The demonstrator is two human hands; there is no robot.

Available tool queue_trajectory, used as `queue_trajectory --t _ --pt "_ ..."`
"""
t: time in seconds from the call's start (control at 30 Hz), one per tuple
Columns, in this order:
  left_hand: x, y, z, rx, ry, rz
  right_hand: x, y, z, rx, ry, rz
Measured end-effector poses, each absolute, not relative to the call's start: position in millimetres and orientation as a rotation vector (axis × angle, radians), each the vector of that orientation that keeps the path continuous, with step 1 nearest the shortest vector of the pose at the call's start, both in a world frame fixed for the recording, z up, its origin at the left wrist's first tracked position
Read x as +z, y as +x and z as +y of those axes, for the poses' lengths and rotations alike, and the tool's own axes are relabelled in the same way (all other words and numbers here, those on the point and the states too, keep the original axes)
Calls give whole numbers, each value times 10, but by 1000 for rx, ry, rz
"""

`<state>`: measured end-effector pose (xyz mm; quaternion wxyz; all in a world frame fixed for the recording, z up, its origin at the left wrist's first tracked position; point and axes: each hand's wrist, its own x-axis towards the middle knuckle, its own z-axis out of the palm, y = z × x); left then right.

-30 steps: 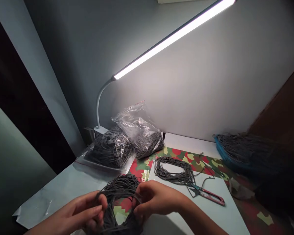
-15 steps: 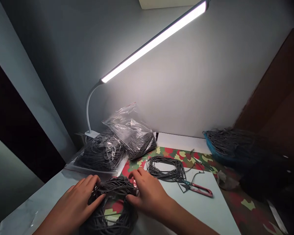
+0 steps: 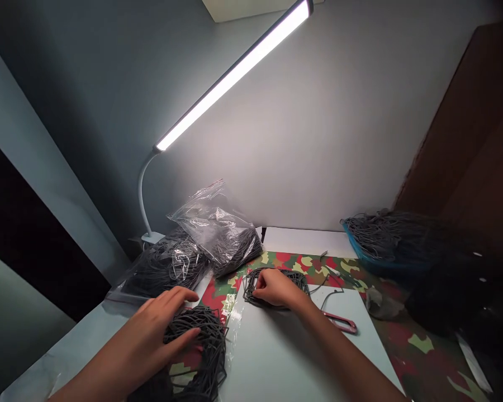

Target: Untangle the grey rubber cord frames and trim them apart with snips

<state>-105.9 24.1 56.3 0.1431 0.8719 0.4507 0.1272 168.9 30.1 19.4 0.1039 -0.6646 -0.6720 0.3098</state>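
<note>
A large ring of dark grey cords (image 3: 207, 340) lies at the near left. My left hand (image 3: 157, 318) rests at its left side, fingers stretched and thumb apart, not gripping. Farther off, on a white board (image 3: 268, 352), sits a smaller coil of dark cords (image 3: 295, 276). My right hand (image 3: 276, 287) is over that coil with its fingers curled into it; the fingertips are partly hidden. Right of my right wrist lies a pair of thread snips (image 3: 341, 322) with a red handle, its blades hidden behind the forearm.
Clear plastic bags (image 3: 171, 262) of dark cords stand at the back left, under a lit lamp (image 3: 235, 72). A blue basin (image 3: 360, 251) heaped with cords is at the right. Loose cord ends (image 3: 331, 293) and a crumpled clear wrapper (image 3: 381, 304) lie on the camouflage-patterned cloth (image 3: 423, 349) and board.
My right hand has left the large ring and reached forward right to the smaller coil, closing there. My left hand has stayed by the ring, its fingers more lifted. The view has shifted slightly.
</note>
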Motion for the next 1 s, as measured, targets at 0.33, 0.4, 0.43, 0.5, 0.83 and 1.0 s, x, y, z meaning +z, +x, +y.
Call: queue_trajectory --t 0.33,0.4,0.43,0.5,0.83,1.0 --pt "592 -343 191 240 2678 1081 124 1906 451 1170 -1814 -1908" --pt "531 -284 211 219 2711 1046 135 1926 456 1181 -1801 -1890" --pt "495 -261 225 212 2722 1033 142 1934 456 1184 -1794 -1883" --pt "422 -221 252 198 2752 997 153 1949 456 1190 -1780 -1874" --pt "297 -55 249 119 2879 771 96 1936 504 1270 -1696 -1828" --pt "251 -8 308 126 2930 756 65 1965 538 1323 -1650 -1815"
